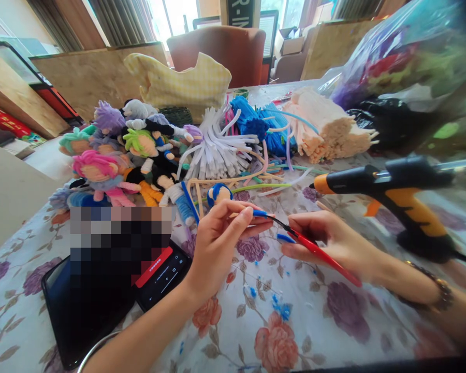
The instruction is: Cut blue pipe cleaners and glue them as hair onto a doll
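Note:
My left hand (225,235) pinches a short blue fuzzy stem piece (260,213) between thumb and fingers. My right hand (334,241) is closed on a slim red tool (318,252) with a thin, curved black tip, which looks like tweezers. That tip meets the end of the blue piece at my left fingertips. Another short blue piece (285,238) shows at my right fingers. Just beyond my left hand lies a small doll head (219,194) with blue on it. Blue fluff scraps (281,308) are scattered on the flowered tablecloth (314,331) below my hands.
A black-and-orange glue gun (404,197) stands at right. Finished yarn-haired dolls (101,168) pile up at left, behind a dark tablet (89,300). Bundles of white stems (217,150), blue stems (252,119) and peach stems (318,127) lie behind. A plastic bag (407,57) is back right.

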`<action>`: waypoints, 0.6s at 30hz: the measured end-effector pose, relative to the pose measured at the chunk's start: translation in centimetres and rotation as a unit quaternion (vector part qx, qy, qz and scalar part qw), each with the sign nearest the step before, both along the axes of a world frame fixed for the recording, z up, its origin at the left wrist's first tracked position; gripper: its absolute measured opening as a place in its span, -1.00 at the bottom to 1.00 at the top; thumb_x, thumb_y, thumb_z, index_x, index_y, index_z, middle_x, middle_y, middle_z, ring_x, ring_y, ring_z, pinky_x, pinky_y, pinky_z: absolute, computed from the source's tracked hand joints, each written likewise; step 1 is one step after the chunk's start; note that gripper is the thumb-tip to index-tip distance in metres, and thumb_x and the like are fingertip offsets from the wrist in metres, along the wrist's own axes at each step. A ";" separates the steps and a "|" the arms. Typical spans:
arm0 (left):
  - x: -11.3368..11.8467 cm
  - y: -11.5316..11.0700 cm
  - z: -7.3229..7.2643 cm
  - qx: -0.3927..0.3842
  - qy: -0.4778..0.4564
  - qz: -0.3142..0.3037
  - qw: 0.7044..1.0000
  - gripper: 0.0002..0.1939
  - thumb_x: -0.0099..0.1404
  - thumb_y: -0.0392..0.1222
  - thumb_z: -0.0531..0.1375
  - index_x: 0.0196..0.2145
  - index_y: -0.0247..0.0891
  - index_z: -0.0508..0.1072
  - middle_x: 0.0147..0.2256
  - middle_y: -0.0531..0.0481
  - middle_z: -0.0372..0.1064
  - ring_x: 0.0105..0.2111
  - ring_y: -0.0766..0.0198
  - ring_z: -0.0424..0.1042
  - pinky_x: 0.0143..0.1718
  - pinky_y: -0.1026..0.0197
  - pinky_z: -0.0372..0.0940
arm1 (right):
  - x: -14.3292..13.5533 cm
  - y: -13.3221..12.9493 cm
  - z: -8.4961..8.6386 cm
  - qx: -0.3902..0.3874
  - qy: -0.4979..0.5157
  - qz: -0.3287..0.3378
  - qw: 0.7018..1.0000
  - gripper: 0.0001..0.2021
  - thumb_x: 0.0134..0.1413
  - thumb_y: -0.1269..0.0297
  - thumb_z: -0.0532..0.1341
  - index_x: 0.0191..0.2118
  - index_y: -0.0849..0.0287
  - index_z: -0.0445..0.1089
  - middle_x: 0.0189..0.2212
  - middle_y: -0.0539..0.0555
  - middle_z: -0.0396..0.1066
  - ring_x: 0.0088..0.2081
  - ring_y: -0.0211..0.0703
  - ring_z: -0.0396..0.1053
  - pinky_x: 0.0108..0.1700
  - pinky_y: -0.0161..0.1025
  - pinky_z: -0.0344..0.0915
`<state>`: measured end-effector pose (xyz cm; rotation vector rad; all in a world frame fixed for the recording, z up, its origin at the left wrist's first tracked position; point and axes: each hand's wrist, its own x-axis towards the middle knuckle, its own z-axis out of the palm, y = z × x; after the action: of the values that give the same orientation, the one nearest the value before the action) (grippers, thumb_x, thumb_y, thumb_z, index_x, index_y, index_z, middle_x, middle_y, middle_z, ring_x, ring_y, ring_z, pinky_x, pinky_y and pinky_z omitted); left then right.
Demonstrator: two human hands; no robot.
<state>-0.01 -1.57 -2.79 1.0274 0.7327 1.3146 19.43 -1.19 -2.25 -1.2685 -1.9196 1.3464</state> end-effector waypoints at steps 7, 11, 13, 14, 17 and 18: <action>-0.1 -0.1 0.0 0.006 0.013 0.014 1.000 -0.87 0.25 -0.24 0.24 -0.45 -0.28 0.47 -0.30 0.05 0.44 -0.30 0.27 0.56 -0.20 0.18 0.52 | 0.1 -0.1 0.0 0.006 -0.019 -0.003 1.000 -0.49 0.00 -0.06 0.29 -0.60 0.12 0.01 -0.61 -0.13 -0.06 -0.55 -0.32 -0.09 -0.56 -0.30 -0.09; 0.0 -0.1 0.0 0.014 0.011 0.009 1.000 -0.86 0.27 -0.25 0.22 -0.45 -0.27 0.47 -0.30 0.04 0.42 -0.29 0.27 0.56 -0.20 0.20 0.52 | 0.3 0.0 0.0 0.022 -0.015 -0.006 1.000 -0.49 -0.03 -0.03 0.33 -0.60 0.11 0.00 -0.61 -0.14 -0.07 -0.55 -0.32 -0.08 -0.55 -0.31 -0.09; 0.0 -0.1 0.0 0.016 0.010 0.013 1.000 -0.85 0.28 -0.25 0.21 -0.45 -0.27 0.47 -0.30 0.05 0.42 -0.29 0.28 0.56 -0.21 0.22 0.52 | 0.3 0.1 0.0 0.025 -0.016 0.002 1.000 -0.50 -0.02 -0.02 0.32 -0.60 0.12 0.02 -0.61 -0.14 -0.05 -0.55 -0.32 -0.07 -0.55 -0.31 -0.08; 0.0 0.0 0.0 0.015 0.010 0.016 1.000 -0.85 0.28 -0.25 0.21 -0.45 -0.27 0.47 -0.30 0.05 0.42 -0.29 0.28 0.56 -0.22 0.24 0.51 | 0.3 0.1 0.1 0.025 -0.017 0.008 0.999 -0.51 -0.02 -0.01 0.32 -0.60 0.12 0.02 -0.61 -0.14 -0.05 -0.54 -0.31 -0.07 -0.54 -0.31 -0.07; 0.0 0.1 0.0 0.013 0.008 0.033 0.999 -0.85 0.29 -0.26 0.21 -0.45 -0.26 0.46 -0.31 0.06 0.44 -0.29 0.31 0.57 -0.22 0.32 0.49 | 0.2 0.0 0.2 0.033 -0.021 0.016 0.999 -0.49 -0.06 0.02 0.36 -0.60 0.11 0.00 -0.62 -0.15 -0.06 -0.55 -0.32 -0.08 -0.54 -0.31 -0.07; 0.0 0.1 0.0 0.015 0.006 0.037 0.999 -0.85 0.29 -0.27 0.20 -0.45 -0.26 0.46 -0.32 0.06 0.45 -0.29 0.32 0.57 -0.21 0.33 0.48 | 0.1 0.0 0.1 0.036 -0.025 0.016 0.999 -0.48 -0.07 0.02 0.37 -0.60 0.11 0.00 -0.62 -0.15 -0.06 -0.55 -0.32 -0.08 -0.54 -0.31 -0.07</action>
<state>-0.05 -1.44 -2.82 1.0400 0.7682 1.3878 19.54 -1.19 -2.11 -1.2523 -2.0115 1.2605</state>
